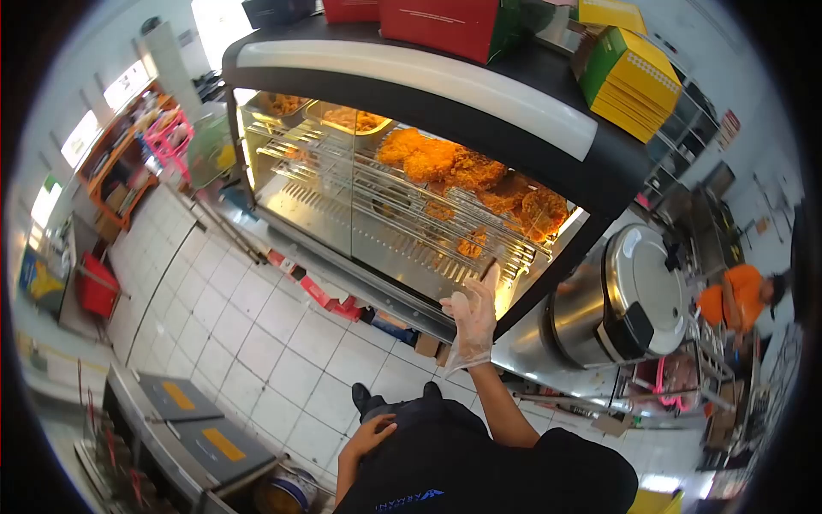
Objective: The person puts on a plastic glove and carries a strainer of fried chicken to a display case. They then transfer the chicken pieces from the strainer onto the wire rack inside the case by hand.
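My right hand [473, 319], in a clear plastic glove, is raised at the lower right front of a heated display cabinet [411, 319]. Its fingers point up against or close to the glass; contact is hard to tell. I see nothing held in it. My left hand [374, 433] is bare and rests by my dark clothing at the thigh, fingers stretched out. Behind the glass, large pieces of fried chicken [428, 156] lie on a wire rack [402, 201]. More browned pieces [541, 212] sit at the right, and a tray [377, 127] of fried food stands farther left.
Yellow-green folded cartons [632, 84] and a red box [441, 26] stand on the cabinet top. A large steel pot with a lid [644, 278] is right of the cabinet. A person in an orange shirt [735, 298] is at the far right. Grey-lidded bins [201, 420] stand lower left.
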`<state>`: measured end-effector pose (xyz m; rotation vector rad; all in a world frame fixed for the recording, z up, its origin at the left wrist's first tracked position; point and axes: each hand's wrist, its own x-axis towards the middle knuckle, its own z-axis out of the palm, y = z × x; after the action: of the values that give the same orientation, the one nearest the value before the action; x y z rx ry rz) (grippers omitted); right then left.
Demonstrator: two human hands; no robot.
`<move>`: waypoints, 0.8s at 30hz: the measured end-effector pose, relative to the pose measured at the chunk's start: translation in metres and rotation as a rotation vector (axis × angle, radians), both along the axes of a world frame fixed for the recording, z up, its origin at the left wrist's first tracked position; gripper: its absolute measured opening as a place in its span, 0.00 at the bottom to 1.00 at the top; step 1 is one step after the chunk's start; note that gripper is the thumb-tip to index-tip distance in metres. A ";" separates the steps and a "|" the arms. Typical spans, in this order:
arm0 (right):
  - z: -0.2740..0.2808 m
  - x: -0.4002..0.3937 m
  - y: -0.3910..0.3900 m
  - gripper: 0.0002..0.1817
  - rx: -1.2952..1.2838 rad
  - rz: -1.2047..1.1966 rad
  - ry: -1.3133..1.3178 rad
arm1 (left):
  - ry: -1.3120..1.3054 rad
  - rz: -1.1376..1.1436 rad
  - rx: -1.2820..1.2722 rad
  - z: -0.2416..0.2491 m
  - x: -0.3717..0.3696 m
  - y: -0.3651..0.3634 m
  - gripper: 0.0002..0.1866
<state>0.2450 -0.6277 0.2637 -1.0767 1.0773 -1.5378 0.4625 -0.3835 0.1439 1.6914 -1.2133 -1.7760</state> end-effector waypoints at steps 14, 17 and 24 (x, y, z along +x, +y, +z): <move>0.015 0.177 -0.093 0.13 -0.018 0.096 -0.074 | -0.021 -0.254 0.269 -0.135 0.288 0.006 0.34; 0.013 0.210 -0.106 0.14 0.000 0.122 -0.126 | -0.019 -0.355 0.303 -0.113 0.305 -0.022 0.40; 0.010 0.243 -0.126 0.13 -0.004 0.059 0.032 | -0.096 -0.756 0.213 -0.109 0.261 -0.075 0.43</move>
<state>0.4884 -0.7535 0.2741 -1.1295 1.0556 -1.4814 0.7236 -0.4588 0.0349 1.5434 -1.9486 -2.3279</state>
